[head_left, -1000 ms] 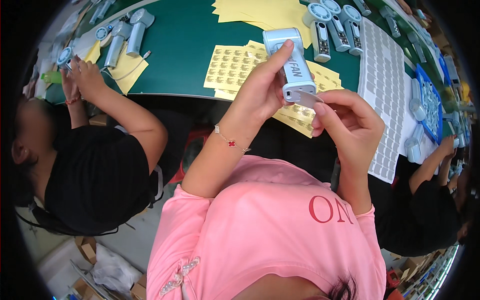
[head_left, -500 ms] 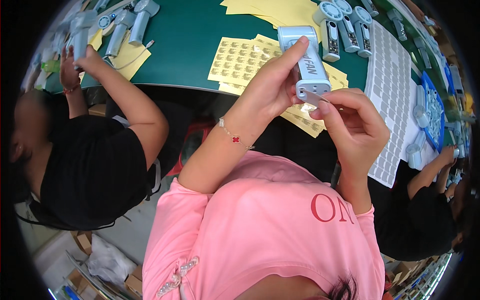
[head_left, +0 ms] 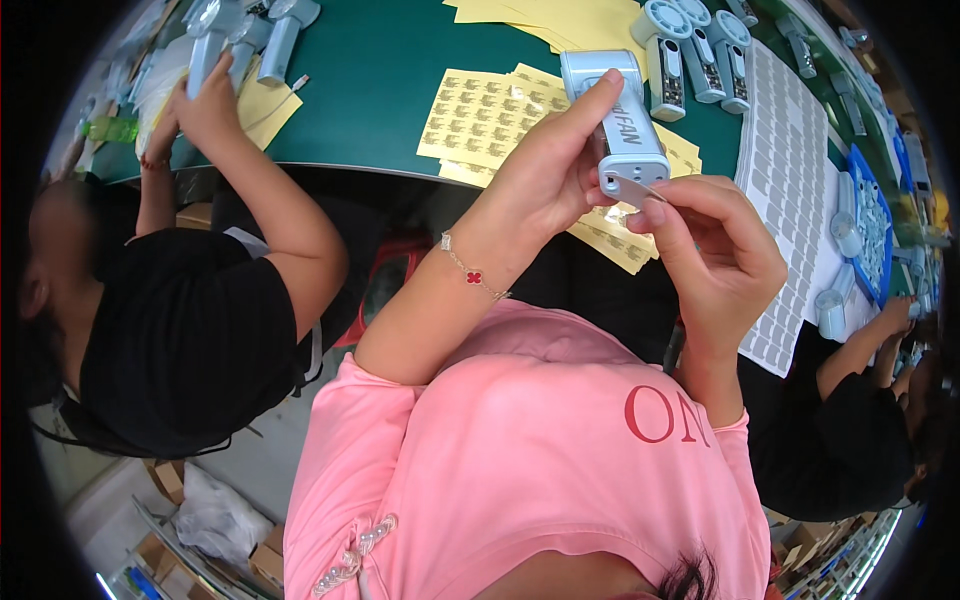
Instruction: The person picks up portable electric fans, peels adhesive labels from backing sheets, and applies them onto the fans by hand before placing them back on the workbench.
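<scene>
My left hand (head_left: 548, 165) is closed round a light blue handheld fan (head_left: 634, 142), with the thumb along its printed side. The fan's flat end, with small holes in it, is turned toward me. Between thumb and fingertips, my right hand (head_left: 725, 240) pinches a small thin grey sticker (head_left: 630, 188). Its far edge lies against that flat end, while the near part is still between my fingers. Beneath both hands are yellow sheets of printed labels (head_left: 480, 110) on the green table (head_left: 385, 95).
Several light blue fans (head_left: 668, 80) with exposed insides stand beyond my hands. Long grey sticker sheets (head_left: 785, 190) lie to the right, near a blue tray (head_left: 858, 180) of small parts. A co-worker (head_left: 190, 340) at left handles another fan; another person (head_left: 840, 430) sits at right.
Both my hands, with the fan and sticker, have shifted slightly right; the grips are the same. The left co-worker's hands have come together round a fan.
</scene>
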The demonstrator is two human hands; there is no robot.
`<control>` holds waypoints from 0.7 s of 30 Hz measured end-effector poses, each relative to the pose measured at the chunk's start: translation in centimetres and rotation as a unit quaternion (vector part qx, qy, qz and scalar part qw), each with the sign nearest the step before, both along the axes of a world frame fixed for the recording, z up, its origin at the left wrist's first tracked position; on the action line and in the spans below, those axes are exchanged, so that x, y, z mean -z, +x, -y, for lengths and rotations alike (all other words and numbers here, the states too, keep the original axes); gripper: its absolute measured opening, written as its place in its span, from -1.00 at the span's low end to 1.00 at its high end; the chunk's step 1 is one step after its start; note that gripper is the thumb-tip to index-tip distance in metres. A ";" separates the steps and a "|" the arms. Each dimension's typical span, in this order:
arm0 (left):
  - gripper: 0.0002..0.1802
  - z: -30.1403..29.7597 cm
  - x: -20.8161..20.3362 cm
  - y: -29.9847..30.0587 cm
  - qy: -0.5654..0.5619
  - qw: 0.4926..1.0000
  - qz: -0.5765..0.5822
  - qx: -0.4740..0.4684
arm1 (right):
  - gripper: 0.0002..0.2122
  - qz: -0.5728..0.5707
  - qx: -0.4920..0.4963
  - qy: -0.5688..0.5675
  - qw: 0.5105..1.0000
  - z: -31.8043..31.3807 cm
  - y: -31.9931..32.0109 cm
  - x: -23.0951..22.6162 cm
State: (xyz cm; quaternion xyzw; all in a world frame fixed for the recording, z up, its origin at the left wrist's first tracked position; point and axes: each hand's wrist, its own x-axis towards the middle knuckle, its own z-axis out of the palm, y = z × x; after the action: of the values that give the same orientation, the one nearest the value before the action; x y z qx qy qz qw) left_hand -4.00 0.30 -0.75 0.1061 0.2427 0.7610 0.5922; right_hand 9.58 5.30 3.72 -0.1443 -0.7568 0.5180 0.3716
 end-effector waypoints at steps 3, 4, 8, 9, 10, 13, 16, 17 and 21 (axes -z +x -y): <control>-0.58 0.0 0.2 0.0 -0.004 1.000 -0.007 -0.005 | -0.88 -0.001 0.001 -0.004 1.000 0.0 -0.1 0.1; -0.58 0.0 0.2 0.0 -0.004 1.000 -0.007 -0.005 | -0.88 0.000 0.001 -0.004 1.000 0.0 -0.1 0.1; -0.58 0.2 0.2 -0.1 0.002 1.000 -0.002 0.002 | -0.88 0.003 0.001 0.006 1.000 0.1 -0.1 0.1; -0.58 0.2 0.3 -0.1 0.005 1.000 0.001 0.007 | -0.88 0.002 -0.001 0.006 1.000 0.1 -0.2 0.1; -0.58 0.2 0.3 -0.1 0.005 1.000 0.001 0.006 | -0.88 0.002 -0.001 0.006 1.000 0.2 -0.2 0.1; -0.58 0.3 0.3 -0.1 0.001 1.000 0.004 0.003 | -0.88 0.001 0.003 0.011 1.000 0.2 -0.2 0.1; -0.58 0.3 0.1 0.0 -0.001 1.000 0.004 0.007 | -0.88 0.005 0.002 0.017 1.000 0.2 -0.2 0.1; -0.58 0.3 -0.1 0.1 -0.022 1.000 0.018 -0.004 | -0.88 0.006 0.004 0.017 1.000 0.2 -0.2 0.1; -0.58 0.4 0.3 0.0 -0.015 1.000 0.021 0.001 | -0.88 0.006 0.011 0.012 1.000 0.4 -0.2 0.2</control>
State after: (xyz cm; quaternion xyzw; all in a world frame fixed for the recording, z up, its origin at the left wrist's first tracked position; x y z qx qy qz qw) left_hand -3.97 -0.10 -1.07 0.0818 0.2417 0.7587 0.5994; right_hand 9.38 4.91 3.55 -0.1517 -0.7635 0.5038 0.3744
